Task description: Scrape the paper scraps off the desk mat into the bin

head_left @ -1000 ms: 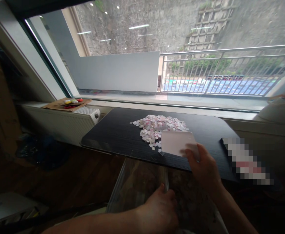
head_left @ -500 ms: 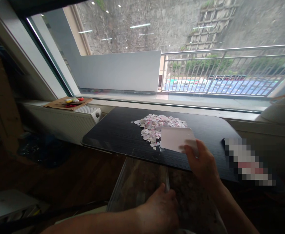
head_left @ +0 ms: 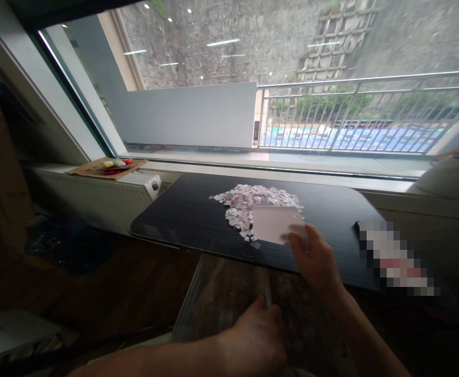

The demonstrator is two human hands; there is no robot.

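A heap of small pink and white paper scraps [head_left: 249, 201] lies on a black tabletop [head_left: 186, 214] by the window. My right hand [head_left: 314, 259] grips a flat white plastic scraper [head_left: 272, 224] whose far edge rests against the near right side of the heap. Below the table's front edge my left hand [head_left: 255, 340] is closed on the rim of a clear plastic bag [head_left: 217, 298] that hangs open under the edge.
A blurred-out dark object [head_left: 394, 256] lies at the table's right end. On the left, a radiator [head_left: 135, 180] carries a piece of cardboard [head_left: 104, 168] with small coloured things. A whitish object [head_left: 445, 178] sits on the sill at far right.
My right hand and the scraper have slid a little to the left and toward the near edge, against the scraps. My left hand has stayed on the bag.
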